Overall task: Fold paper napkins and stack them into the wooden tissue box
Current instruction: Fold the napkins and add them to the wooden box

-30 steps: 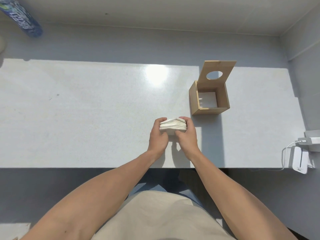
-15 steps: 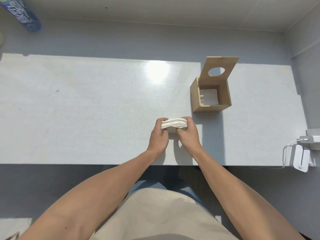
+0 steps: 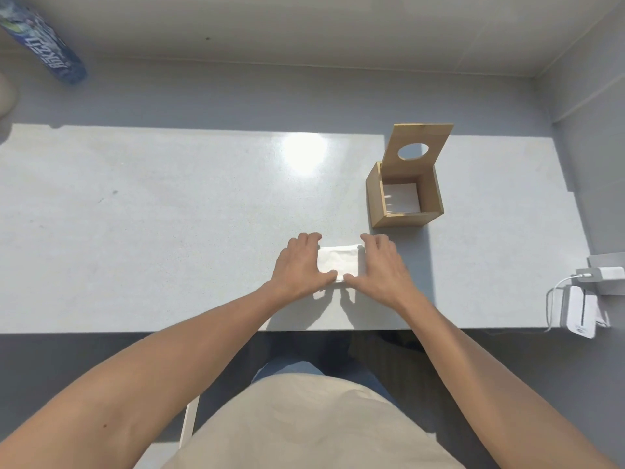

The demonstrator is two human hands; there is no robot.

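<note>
A stack of white folded napkins (image 3: 339, 261) lies flat on the white table (image 3: 169, 214) near its front edge. My left hand (image 3: 299, 265) grips the stack's left side, thumb along its near edge. My right hand (image 3: 382, 265) grips the right side the same way. The wooden tissue box (image 3: 404, 220) stands just beyond and to the right of my right hand. Its lid (image 3: 417, 148), with a round hole, is tipped up and back. White paper shows at the bottom of the box.
A white charger with a cable (image 3: 580, 308) hangs at the table's right front corner beside a grey adapter (image 3: 605, 275). A blue printed bottle (image 3: 44, 50) lies at the far left beyond the table. The wall runs along the table's far side.
The napkin stack, held on edge between both hands, has been laid flat on the table. Both hands have moved apart to its sides.
</note>
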